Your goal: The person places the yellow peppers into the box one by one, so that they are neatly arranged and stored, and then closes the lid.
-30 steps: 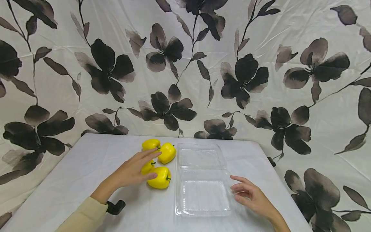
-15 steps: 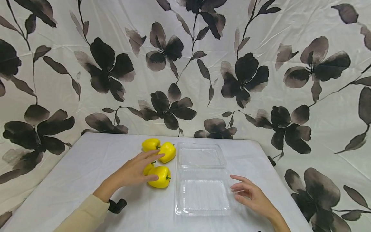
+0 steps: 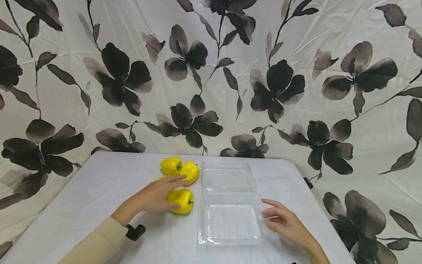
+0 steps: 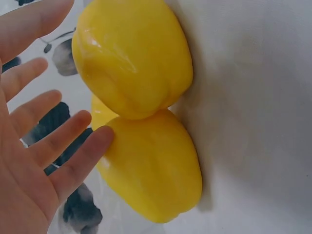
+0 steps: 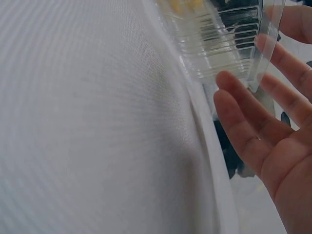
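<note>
My left hand [image 3: 155,196] hovers with fingers spread over the yellow bell peppers on the left. The front pepper [image 3: 185,200] lies under its thumb side. Behind it, one pepper [image 3: 159,179] is mostly hidden by the hand. Further back sit two more, a left pepper [image 3: 170,165] and a right pepper [image 3: 191,171]. In the left wrist view the fingers are straight beside a pepper [image 4: 136,58], gripping nothing; whether they touch is unclear. My right hand [image 3: 286,223], fingers loosely bent, is by the right edge of a clear plastic clamshell container [image 3: 230,223]; contact cannot be told.
The clamshell's lid [image 3: 227,178] lies folded back, away from me. A white cloth covers the table [image 3: 108,190]. Behind it hangs a floral curtain [image 3: 230,102]. A black device [image 3: 136,232] is at the left wrist.
My left hand has shifted slightly right, over the front pepper, and now hides more of the pepper behind it. The right hand, peppers and container show no clear movement.
</note>
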A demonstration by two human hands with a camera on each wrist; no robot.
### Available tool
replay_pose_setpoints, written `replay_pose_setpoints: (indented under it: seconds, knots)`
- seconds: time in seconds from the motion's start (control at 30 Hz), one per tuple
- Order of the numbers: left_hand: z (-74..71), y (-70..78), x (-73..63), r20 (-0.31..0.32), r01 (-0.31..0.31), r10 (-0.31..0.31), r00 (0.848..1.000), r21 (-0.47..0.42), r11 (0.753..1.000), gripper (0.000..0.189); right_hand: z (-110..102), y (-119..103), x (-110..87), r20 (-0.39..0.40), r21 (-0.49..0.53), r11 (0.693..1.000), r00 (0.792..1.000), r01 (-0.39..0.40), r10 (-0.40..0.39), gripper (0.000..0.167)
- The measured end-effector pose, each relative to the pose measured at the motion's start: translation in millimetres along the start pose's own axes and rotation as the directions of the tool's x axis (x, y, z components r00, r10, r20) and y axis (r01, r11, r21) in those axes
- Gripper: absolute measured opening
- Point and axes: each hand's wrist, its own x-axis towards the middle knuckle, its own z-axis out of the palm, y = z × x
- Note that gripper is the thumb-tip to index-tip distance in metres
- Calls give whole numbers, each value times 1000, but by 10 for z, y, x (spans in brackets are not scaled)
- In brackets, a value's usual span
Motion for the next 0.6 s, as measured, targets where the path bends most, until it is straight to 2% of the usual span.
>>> replay_pose_setpoints:
  seconds: [0.43, 0.6]
  knots:
    - [-2, 26, 84, 83, -43, 44, 996, -10, 999, 75, -11, 14, -13, 7, 16, 1000, 1000, -25, 25, 25]
    - [-8, 26, 105, 115, -43, 43, 992, -2, 999, 75, -9, 23, -19, 7, 23, 999, 999, -41, 41, 25]
